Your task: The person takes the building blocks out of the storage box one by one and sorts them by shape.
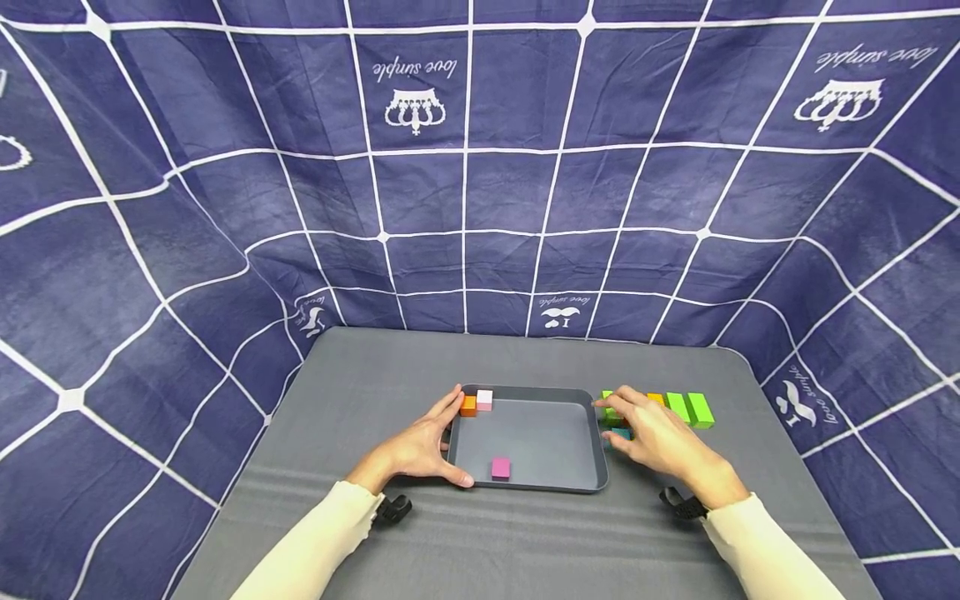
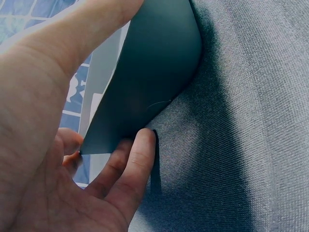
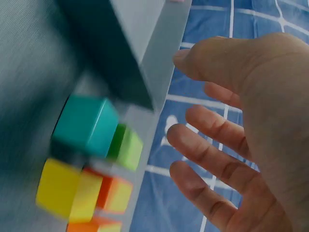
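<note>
A shallow grey tray [image 1: 532,442] lies on the grey table. In it are an orange block [image 1: 468,407] and a white-topped block [image 1: 484,400] at the back left corner, and a magenta block [image 1: 501,468] near the front rim. My left hand [image 1: 420,446] grips the tray's left end, thumb at the front corner and fingers along the side. Just right of the tray, my right hand [image 1: 660,437] hovers with spread fingers, holding nothing. Below it are a teal block [image 3: 84,125], a yellow block [image 3: 67,188] and an orange block [image 3: 113,193], partly hidden in the head view.
Bright green blocks [image 1: 701,410] stand in a row at the right, behind my right hand. A blue cloth [image 1: 525,192] with white grid lines hangs around the back and sides of the grey table [image 1: 390,358].
</note>
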`<state>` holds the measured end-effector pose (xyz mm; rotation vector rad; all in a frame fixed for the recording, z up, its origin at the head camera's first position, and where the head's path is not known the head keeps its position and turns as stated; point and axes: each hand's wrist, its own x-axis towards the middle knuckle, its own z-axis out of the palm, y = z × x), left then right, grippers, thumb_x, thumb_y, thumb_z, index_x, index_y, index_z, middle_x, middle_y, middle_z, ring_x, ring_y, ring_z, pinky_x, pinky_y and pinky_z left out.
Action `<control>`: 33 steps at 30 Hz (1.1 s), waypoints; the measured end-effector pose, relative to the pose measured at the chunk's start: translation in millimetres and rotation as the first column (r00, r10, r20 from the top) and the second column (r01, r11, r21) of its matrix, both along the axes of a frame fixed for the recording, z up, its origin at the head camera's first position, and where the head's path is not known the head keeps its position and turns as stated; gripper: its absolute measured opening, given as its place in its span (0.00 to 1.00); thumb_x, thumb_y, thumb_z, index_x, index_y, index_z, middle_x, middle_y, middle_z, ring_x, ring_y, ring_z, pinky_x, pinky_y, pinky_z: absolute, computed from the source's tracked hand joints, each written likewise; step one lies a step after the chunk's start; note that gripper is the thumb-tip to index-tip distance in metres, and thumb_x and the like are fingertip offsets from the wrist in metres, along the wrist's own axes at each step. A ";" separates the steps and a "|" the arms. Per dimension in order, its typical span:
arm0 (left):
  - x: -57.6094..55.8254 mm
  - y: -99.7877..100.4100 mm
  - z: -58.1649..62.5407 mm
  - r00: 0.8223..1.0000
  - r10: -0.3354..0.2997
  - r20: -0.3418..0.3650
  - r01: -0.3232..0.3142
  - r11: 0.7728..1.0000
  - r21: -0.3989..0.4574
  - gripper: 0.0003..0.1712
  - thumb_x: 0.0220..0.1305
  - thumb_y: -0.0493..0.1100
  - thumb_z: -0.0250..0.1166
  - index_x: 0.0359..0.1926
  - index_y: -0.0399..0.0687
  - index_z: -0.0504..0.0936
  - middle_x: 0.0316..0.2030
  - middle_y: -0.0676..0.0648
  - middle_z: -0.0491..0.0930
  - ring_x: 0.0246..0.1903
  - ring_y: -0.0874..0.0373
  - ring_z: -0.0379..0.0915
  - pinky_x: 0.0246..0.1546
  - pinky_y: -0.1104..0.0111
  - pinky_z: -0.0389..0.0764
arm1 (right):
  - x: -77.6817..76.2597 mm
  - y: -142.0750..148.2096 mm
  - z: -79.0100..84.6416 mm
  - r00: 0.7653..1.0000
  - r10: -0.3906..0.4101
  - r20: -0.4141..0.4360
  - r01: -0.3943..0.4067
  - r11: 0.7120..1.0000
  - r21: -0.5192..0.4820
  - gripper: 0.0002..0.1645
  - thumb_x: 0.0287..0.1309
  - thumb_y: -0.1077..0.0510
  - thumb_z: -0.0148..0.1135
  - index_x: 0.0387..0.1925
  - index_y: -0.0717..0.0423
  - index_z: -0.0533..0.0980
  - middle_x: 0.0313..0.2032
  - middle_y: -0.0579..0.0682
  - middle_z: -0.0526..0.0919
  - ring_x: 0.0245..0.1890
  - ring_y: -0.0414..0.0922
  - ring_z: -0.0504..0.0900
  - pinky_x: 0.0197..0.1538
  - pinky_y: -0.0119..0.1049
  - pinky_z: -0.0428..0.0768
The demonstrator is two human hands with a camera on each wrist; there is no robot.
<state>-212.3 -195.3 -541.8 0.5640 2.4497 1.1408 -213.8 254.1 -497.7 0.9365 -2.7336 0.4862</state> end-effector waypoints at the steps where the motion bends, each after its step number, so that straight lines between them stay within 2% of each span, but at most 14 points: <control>1: 0.2 -0.1 0.1 1.000 0.000 0.000 0.000 1.000 0.000 0.89 0.50 0.55 0.98 0.97 0.42 0.45 0.98 0.44 0.35 0.65 0.44 0.90 0.66 0.55 0.95 | -0.7 -5.1 0.7 1.000 0.011 0.002 -0.011 1.000 0.003 0.28 0.62 0.60 0.88 0.63 0.50 0.89 0.52 0.48 0.90 0.35 0.42 0.87 0.37 0.35 0.86; 4: 1.3 -0.1 0.8 1.000 0.001 0.003 -0.001 1.000 0.004 0.89 0.50 0.54 0.98 0.97 0.41 0.45 0.98 0.43 0.35 0.64 0.44 0.90 0.66 0.54 0.95 | -3.5 -20.1 2.1 0.999 0.040 0.014 -0.041 0.999 0.021 0.28 0.64 0.58 0.88 0.64 0.48 0.89 0.54 0.45 0.89 0.38 0.41 0.89 0.39 0.35 0.88; 8: 3.0 0.6 1.6 1.000 0.003 0.001 -0.003 1.000 -0.001 0.89 0.50 0.53 0.98 0.96 0.40 0.45 0.98 0.42 0.35 0.64 0.44 0.90 0.67 0.54 0.95 | -7.5 -39.7 3.4 0.995 0.099 0.026 -0.100 0.994 0.040 0.29 0.66 0.56 0.87 0.66 0.48 0.88 0.56 0.44 0.89 0.45 0.43 0.92 0.47 0.40 0.93; 15: 3.3 2.3 1.3 1.000 -0.005 -0.005 0.005 1.000 -0.009 0.89 0.50 0.53 0.98 0.96 0.38 0.44 0.98 0.41 0.35 0.65 0.44 0.90 0.67 0.55 0.95 | -12.4 -68.2 6.4 0.977 0.212 0.038 -0.214 0.972 0.095 0.29 0.68 0.52 0.87 0.68 0.46 0.87 0.57 0.43 0.87 0.47 0.43 0.92 0.53 0.45 0.95; 19: 2.8 3.0 1.4 1.000 -0.005 -0.005 0.005 1.000 0.001 0.89 0.51 0.52 0.98 0.96 0.38 0.44 0.98 0.40 0.34 0.66 0.43 0.89 0.66 0.54 0.95 | -17.1 -83.1 7.3 0.964 0.252 0.082 -0.261 0.956 0.131 0.31 0.68 0.50 0.87 0.69 0.45 0.87 0.58 0.44 0.88 0.53 0.43 0.92 0.62 0.50 0.95; 22: 3.0 3.0 0.6 1.000 -0.004 -0.005 0.004 1.000 -0.004 0.89 0.51 0.52 0.98 0.96 0.38 0.43 0.98 0.40 0.34 0.66 0.43 0.89 0.66 0.55 0.95 | -19.7 -94.3 7.1 0.951 0.280 0.131 -0.299 0.941 0.158 0.32 0.69 0.48 0.87 0.71 0.44 0.87 0.60 0.45 0.88 0.55 0.43 0.91 0.64 0.52 0.94; 27: 2.2 2.4 0.4 1.000 0.006 -0.006 -0.007 1.000 -0.016 0.89 0.51 0.53 0.98 0.96 0.38 0.44 0.98 0.42 0.35 0.61 0.46 0.92 0.66 0.54 0.95 | -22.7 -112.3 5.7 0.929 0.310 0.204 -0.351 0.911 0.217 0.34 0.71 0.44 0.84 0.75 0.41 0.85 0.63 0.44 0.86 0.55 0.43 0.91 0.64 0.49 0.94; 33: 0.9 3.2 0.9 1.000 0.005 0.005 -0.005 1.000 -0.003 0.89 0.51 0.52 0.98 0.96 0.39 0.44 0.98 0.42 0.35 0.62 0.45 0.91 0.67 0.54 0.94 | -26.8 -129.1 1.0 0.902 0.333 0.275 -0.401 0.884 0.242 0.36 0.70 0.42 0.85 0.76 0.36 0.84 0.64 0.41 0.86 0.48 0.37 0.86 0.60 0.41 0.93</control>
